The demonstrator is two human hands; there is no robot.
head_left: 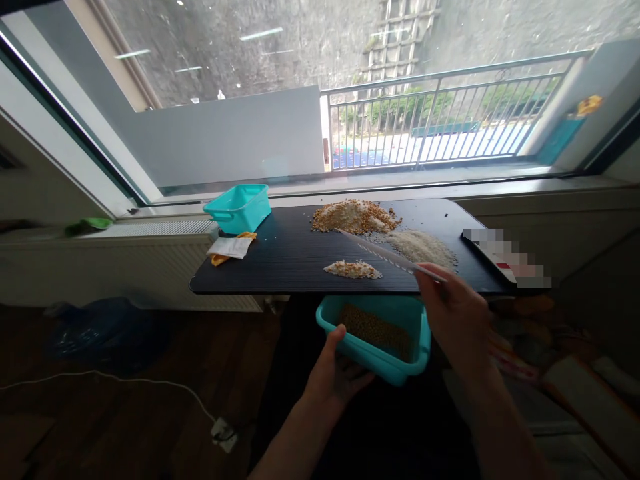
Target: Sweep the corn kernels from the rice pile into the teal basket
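Note:
My left hand (336,373) grips a turquoise plastic basket (373,363) by its near left side, thumb over the rim. Brownish grains (375,330) cover part of its bottom. The basket sits just below the front edge of the dark board (280,267). In my right hand (453,303) is a thin, pale ruler-like strip (387,257), its far tip touching or just over a mixed pile of yellow and white grains (353,217). A white rice-like pile (423,248) lies to the right of the strip. Nearer the front edge is a small mixed heap (353,269).
A second turquoise basket (243,208) stands at the board's back left, with a white and yellow packet (233,248) before it. A flat dark-edged object (493,257), partly blurred out, lies at the right. Behind is a window; a white cable (150,380) runs across the floor.

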